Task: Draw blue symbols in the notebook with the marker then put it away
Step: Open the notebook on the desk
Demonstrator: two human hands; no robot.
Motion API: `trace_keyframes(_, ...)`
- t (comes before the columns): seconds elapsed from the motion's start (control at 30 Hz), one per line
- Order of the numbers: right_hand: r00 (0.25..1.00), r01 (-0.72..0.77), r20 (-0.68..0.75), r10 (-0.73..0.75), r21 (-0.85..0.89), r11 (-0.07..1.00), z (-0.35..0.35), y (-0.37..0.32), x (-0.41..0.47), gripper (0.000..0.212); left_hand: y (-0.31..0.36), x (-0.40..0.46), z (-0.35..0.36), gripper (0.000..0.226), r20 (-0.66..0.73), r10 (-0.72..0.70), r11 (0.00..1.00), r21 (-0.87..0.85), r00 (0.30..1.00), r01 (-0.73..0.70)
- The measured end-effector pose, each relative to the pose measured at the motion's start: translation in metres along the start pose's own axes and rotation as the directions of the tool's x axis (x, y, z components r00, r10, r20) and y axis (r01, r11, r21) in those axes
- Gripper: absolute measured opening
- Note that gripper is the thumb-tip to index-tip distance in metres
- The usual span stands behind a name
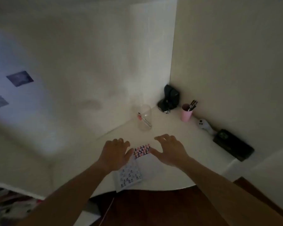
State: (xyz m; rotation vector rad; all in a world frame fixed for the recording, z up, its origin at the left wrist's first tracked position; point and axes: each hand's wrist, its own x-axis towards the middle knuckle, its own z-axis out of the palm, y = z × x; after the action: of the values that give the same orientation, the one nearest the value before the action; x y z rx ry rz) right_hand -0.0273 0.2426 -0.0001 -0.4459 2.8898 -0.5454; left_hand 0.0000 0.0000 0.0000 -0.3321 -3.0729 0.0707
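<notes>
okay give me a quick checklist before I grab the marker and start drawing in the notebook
1. Both hands free: ok. The left hand and right hand are open and hold nothing.
2. Marker located: ok. A white marker with a pink band leans inside the clear glass jar, beyond both hands.
3. Marker is blue: cannot tell; the room is dim and the frame is blurred.
4. Notebook within reach: ok. The small notebook with a pink and dark patterned cover lies on the white desk between the hands.
5. Notebook open to a blank page: cannot tell; it looks partly open, with the cover's pale patterned inside showing.
</notes>
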Motion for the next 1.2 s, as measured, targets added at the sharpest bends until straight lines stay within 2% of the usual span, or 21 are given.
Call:
trace_keyframes(0.13,0.991,-0.105,0.082,0.101,0.044,0.993,0.075,0.031,0.003,0.065,0.008,-0.012,0.074,0.048,0.049,-0.064,0.986,-0.149,0.997,0.071)
trace_keyframes(0.2,0.991,-0.127,0.062,0.122,0.069,0.99,0.116,0.047,0.01,0.059,0.013,-0.011,0.116,0.049,0.072,-0.102,0.961,-0.252,0.992,0.118)
trace_keyframes(0.33,0.993,-0.116,-0.008,0.117,0.106,0.988,0.181,0.069,0.034,0.05,0.025,0.003,0.183,0.034,0.064,-0.157,0.927,-0.333,0.985,0.17)
trace_keyframes(0.43,0.991,-0.076,-0.1,0.089,0.124,0.989,0.22,0.085,0.049,0.043,0.032,0.011,0.223,0.029,-0.012,-0.18,0.93,-0.326,0.984,0.166)
trace_keyframes(0.57,0.973,-0.025,-0.229,0.035,0.047,0.999,0.261,0.101,0.045,0.043,0.032,0.006,0.261,0.03,-0.111,-0.224,0.938,-0.295,0.968,0.183)
trace_keyframes(0.7,0.944,0.019,-0.33,-0.01,0.023,1.0,0.282,0.106,0.043,0.045,0.041,-0.01,0.285,0.042,-0.216,-0.222,0.948,-0.276,0.951,0.159)
trace_keyframes(0.87,0.918,0.06,-0.394,-0.051,0.011,0.998,0.289,0.11,0.045,0.043,0.033,-0.011,0.296,0.05,-0.257,-0.111,0.978,-0.203,0.96,0.059)
trace_keyframes(0.97,0.917,0.061,-0.394,-0.061,-0.014,0.998,0.288,0.109,0.044,0.038,0.027,-0.012,0.298,0.055,-0.268,-0.061,0.986,-0.163,0.962,0.017)
trace_keyframes(1.1,0.917,0.031,-0.399,-0.031,-0.006,1.0,0.286,0.106,0.044,0.032,0.029,-0.016,0.305,0.052,-0.324,-0.072,0.986,-0.165,0.943,0.018)
trace_keyframes(1.2,0.92,0.024,-0.391,-0.035,-0.032,0.999,0.285,0.098,0.037,0.03,0.032,-0.022,0.307,0.06,-0.298,-0.089,0.986,-0.159,0.951,0.043)
